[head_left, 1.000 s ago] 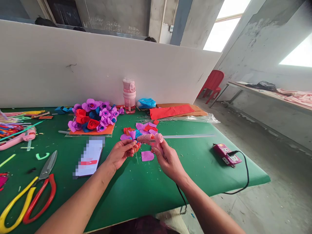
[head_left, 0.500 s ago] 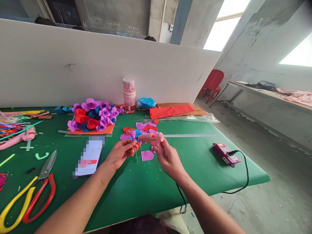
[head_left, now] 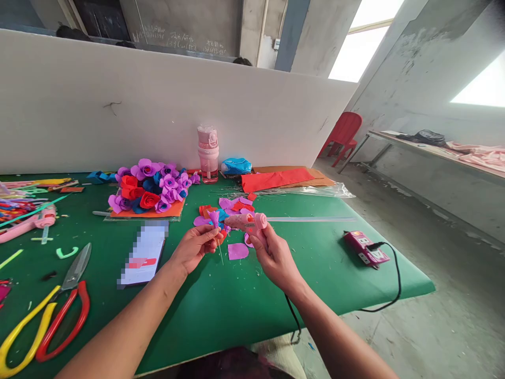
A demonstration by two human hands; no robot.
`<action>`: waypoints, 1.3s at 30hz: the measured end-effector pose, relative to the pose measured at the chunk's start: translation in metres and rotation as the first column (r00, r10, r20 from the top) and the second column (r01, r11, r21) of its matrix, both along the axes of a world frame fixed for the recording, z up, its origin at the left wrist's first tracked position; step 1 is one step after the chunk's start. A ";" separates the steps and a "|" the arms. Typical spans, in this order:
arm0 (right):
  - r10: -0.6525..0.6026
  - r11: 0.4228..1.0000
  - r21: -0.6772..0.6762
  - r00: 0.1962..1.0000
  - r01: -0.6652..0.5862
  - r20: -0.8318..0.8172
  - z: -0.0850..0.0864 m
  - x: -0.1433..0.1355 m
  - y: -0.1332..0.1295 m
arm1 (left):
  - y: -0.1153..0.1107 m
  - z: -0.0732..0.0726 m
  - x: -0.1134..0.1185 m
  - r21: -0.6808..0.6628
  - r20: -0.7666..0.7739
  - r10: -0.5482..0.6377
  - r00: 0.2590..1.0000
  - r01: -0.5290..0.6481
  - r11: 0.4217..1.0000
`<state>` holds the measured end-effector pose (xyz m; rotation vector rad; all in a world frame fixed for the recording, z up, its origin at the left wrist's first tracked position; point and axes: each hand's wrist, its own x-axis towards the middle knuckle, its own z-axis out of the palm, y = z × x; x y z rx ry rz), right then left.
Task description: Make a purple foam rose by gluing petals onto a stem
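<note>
My left hand [head_left: 199, 245] pinches a small purple paper flower [head_left: 213, 217] at its base, and its thin stem points down below the fingers. In my right hand [head_left: 276, 258] is a pink glue gun [head_left: 248, 222], a long clear glue stick [head_left: 311, 219] reaching out of its back. The gun's nozzle points left, close beside the flower; whether they touch I cannot tell. Behind both hands lies a loose heap of purple, red and blue petals [head_left: 232, 204]. One purple petal [head_left: 238, 251] rests apart, below the gun.
Finished paper flowers [head_left: 152, 184] stand on an orange sheet at back left. Scissors [head_left: 65, 305], a phone [head_left: 144, 252] and a second glue gun [head_left: 33, 223] lie left. A pink bottle [head_left: 208, 155] stands by the white partition [head_left: 158, 105]. A purple power box [head_left: 365, 248] with a black cord sits right.
The glue gun has drawn back very slightly to the right from the flower. My left hand holds the flower in nearly the same place.
</note>
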<state>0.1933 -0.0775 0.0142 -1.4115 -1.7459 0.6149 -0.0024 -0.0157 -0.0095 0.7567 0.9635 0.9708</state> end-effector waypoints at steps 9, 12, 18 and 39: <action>0.020 1.000 0.021 1.000 -0.020 -0.004 -0.001 -0.002 0.001 | -0.001 0.000 0.000 0.024 -0.012 -0.024 1.000 0.024 0.999; 0.020 1.000 0.019 1.000 -0.020 -0.010 -0.001 -0.001 0.000 | -0.001 0.001 0.000 0.016 -0.009 -0.018 1.000 0.018 1.000; 0.011 1.000 -0.013 1.000 -0.011 0.015 -0.003 0.000 0.000 | 0.000 0.000 0.001 0.006 -0.005 -0.020 1.000 0.020 1.000; 0.006 1.000 -0.020 1.000 -0.006 -0.010 -0.002 -0.002 -0.001 | 0.000 -0.002 0.000 0.011 -0.011 -0.027 1.000 0.027 1.000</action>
